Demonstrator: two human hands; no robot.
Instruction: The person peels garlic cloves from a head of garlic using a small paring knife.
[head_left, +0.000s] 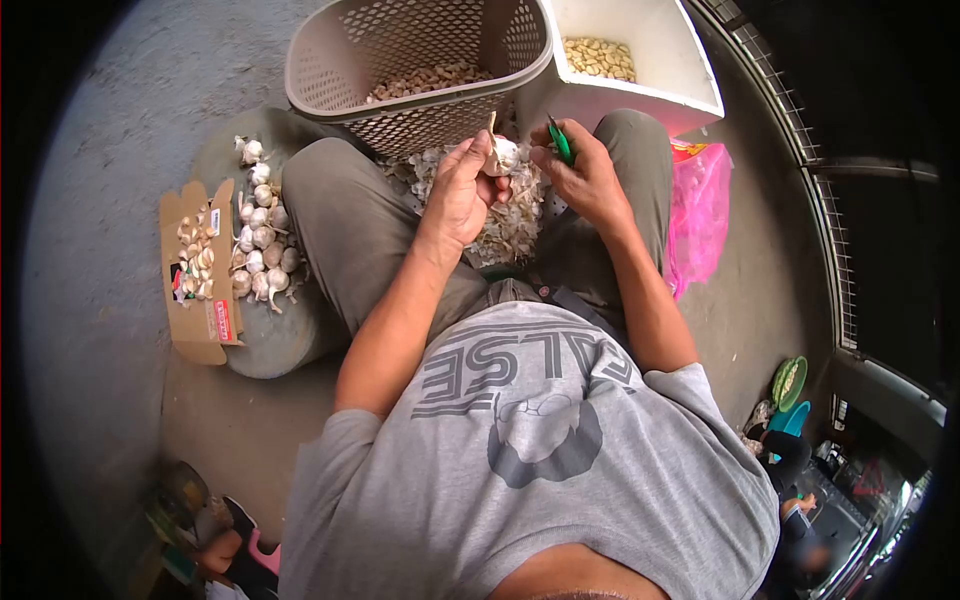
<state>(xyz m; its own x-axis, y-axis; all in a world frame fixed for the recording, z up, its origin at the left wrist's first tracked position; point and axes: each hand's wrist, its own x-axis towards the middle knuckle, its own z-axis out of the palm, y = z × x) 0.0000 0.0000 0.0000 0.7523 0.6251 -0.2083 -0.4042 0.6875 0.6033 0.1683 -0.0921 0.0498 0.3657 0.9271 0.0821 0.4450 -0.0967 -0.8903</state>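
Observation:
My left hand (464, 192) holds a white garlic bulb (504, 156) by its side, with the dry stem pointing up. Close on the right, my right hand (588, 178) is closed around a small knife with a green handle (560, 143), its dark tip pointing up. A small gap seems to separate the knife from the bulb. Beneath both hands, between the knees, lies a heap of papery garlic skins (508, 225).
A plastic basket (430, 108) with garlic pieces and a white foam box (640, 98) with peeled cloves stand ahead. At left are whole garlic bulbs (262, 238) and a cardboard tray (183, 322) of cloves. A pink bag (700, 215) lies right. Other people are partly visible behind.

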